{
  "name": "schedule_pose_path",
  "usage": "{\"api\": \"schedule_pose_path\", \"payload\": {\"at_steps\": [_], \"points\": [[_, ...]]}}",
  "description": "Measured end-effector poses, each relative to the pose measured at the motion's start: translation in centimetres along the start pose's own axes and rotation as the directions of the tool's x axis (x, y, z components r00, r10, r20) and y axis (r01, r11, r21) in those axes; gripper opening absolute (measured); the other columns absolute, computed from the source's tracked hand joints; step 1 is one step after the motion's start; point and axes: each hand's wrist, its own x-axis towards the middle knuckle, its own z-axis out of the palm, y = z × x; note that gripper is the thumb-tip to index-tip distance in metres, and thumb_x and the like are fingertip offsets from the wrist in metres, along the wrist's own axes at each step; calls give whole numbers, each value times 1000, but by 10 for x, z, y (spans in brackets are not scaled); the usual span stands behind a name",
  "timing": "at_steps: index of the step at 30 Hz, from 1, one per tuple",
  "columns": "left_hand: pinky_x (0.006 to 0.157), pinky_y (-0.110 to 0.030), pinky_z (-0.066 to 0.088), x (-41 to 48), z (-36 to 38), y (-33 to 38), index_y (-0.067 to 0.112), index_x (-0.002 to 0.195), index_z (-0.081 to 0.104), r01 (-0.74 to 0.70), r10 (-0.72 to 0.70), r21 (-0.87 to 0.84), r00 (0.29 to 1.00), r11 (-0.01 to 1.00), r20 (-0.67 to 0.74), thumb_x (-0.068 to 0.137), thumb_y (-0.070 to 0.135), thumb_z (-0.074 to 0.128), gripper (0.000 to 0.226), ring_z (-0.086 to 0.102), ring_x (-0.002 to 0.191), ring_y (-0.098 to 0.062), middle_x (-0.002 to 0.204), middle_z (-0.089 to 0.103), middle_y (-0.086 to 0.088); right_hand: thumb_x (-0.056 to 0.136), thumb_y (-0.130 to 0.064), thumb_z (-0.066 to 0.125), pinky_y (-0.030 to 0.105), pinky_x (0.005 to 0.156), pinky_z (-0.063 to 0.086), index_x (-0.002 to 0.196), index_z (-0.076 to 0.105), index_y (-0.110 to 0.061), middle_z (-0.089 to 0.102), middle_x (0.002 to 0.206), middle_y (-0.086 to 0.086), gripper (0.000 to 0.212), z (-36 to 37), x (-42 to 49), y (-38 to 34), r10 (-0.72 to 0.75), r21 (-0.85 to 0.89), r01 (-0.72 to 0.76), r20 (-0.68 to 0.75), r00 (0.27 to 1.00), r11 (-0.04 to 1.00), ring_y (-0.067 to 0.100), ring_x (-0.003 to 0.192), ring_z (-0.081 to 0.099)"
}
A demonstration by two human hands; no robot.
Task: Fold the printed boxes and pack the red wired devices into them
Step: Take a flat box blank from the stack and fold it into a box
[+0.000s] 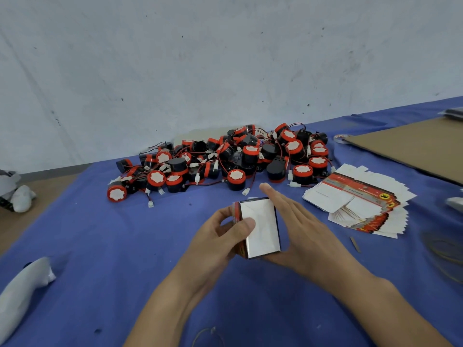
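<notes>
Even, soft daylight with faint shadows and no glare; wide-angle bending tilts the table (100,221) edges, and the corners blur slightly.

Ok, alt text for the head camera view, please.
A left hand grips a small printed box over a blue cloth while the right hand lies flat against its side. Behind lie red wired devices; flat boxes sit stacked at right.
</notes>
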Motion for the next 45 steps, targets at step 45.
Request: {"api": "schedule_pose_path", "payload": {"at_steps": [45], "points": [[53,-22,40,-3,18,-5,27,72,61,-188,295,670,954,718,-48,91,28,69,21,49,57,-4,61,59,11,101,-33,56,26,104,33,134,-33,-60,8,164,-21,99,-4,-2,20,135,-129,-113,175,975,985,12,140,33]]}}
